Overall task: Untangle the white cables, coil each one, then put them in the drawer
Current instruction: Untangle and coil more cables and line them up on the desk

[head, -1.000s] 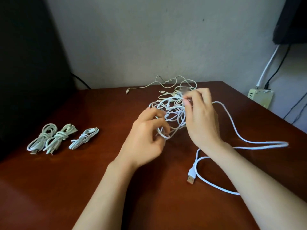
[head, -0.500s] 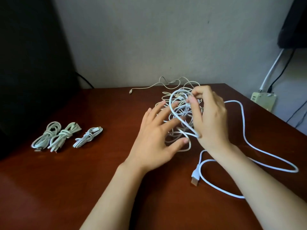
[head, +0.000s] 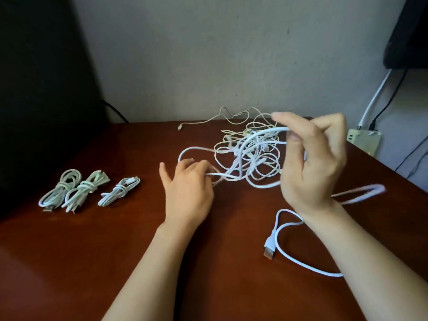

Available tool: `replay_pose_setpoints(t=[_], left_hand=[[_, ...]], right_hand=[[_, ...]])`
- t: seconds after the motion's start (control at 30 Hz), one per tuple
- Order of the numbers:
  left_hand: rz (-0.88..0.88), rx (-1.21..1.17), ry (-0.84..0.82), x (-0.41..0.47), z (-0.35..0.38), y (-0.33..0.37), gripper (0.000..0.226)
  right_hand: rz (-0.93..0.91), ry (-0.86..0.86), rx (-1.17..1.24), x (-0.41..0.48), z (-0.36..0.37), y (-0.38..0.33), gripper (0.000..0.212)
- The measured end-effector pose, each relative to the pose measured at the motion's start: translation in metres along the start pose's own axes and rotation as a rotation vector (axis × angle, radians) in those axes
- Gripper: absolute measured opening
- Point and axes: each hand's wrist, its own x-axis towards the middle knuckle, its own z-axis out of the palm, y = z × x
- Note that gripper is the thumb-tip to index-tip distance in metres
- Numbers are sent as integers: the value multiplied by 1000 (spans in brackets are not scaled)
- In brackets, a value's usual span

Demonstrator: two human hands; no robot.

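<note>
A tangle of white cables [head: 250, 156] lies at the back of the brown table [head: 92, 262]. My right hand [head: 310, 163] is raised above the table to the right of the tangle and pinches a white cable strand between thumb and fingers. That thick white cable trails down past my wrist to a USB plug [head: 269, 250] on the table. My left hand [head: 187, 191] is low at the tangle's left edge, its fingers curled around a loop of cable. Three coiled white cables [head: 89, 189] lie in a row at the left. No drawer is in view.
A dark panel [head: 34, 89] rises along the left edge of the table. Beyond the right table edge a beige power strip [head: 363, 141] with white and black leads sits by the wall. A dark object [head: 407, 31] hangs at the top right.
My right hand has lifted up and to the right, drawing a strand out of the tangle. My left hand slid left and curled onto a loop at the tangle's edge.
</note>
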Motion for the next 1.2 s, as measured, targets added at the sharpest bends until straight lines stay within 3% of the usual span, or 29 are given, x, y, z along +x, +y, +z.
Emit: replay_pose_setpoints(t=[0.2,0.37,0.5,0.6,0.67,0.77,0.9,0.93,1.0,1.1,1.2], left_hand=[[-222,-70,97,6,-8,-6,24],[-153,-162,148,5,-8,-3,30],[-147,-245,161,5,-4,-9,27],[-161,-316,185,6,-1,-14,19],[-233,-390,193,8,-3,-12,16],[-342,-567,202,11,-6,-11,27],[-475,-814,189,13,-11,-9,40],[-495,-850,165,13,-12,-9,44],[-473,-861,129,12,-13,-7,44],[-315,-822,59,8,-13,0,37],[-152,-697,-36,3,-8,5,52]], right_hand=[[123,-60,-204,5,-5,20,24],[325,-217,-356,0,-2,37,29],[332,-378,-227,-8,4,36,35],[344,-522,-69,-9,5,25,51],[355,-645,56,-9,5,22,60],[349,-812,129,-10,5,14,57],[333,-1250,75,-15,1,17,68],[419,-1320,68,-18,0,21,76],[623,-1268,151,-21,2,24,93],[492,-1248,242,-30,12,3,64],[563,-1033,402,-27,18,-9,23]])
